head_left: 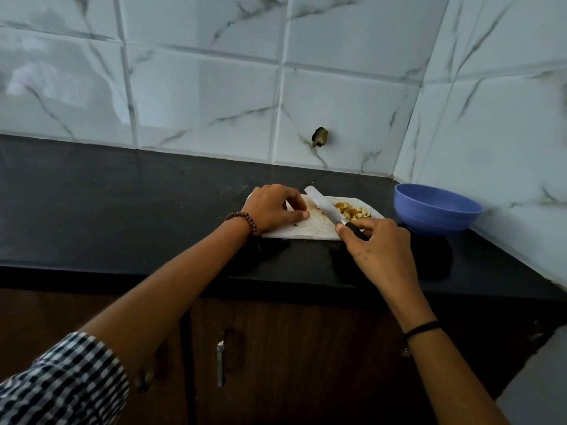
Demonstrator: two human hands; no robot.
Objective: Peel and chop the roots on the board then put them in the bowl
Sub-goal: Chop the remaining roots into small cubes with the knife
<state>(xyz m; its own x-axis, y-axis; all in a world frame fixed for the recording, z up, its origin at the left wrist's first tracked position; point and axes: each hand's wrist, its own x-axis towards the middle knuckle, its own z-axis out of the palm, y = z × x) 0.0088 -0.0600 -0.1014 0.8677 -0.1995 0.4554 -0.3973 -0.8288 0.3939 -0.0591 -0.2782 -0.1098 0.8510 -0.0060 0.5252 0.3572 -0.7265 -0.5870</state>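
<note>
Black counter (122,210) | board (306,232): chopped roots (352,211) | blue bowl (429,223) beside | right grip (379,243) holds knife (324,209) | left grip (273,207) curled, hold unclear

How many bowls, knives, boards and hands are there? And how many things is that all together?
bowl: 1
knife: 1
board: 1
hands: 2 (left hand, right hand)
total: 5
</note>
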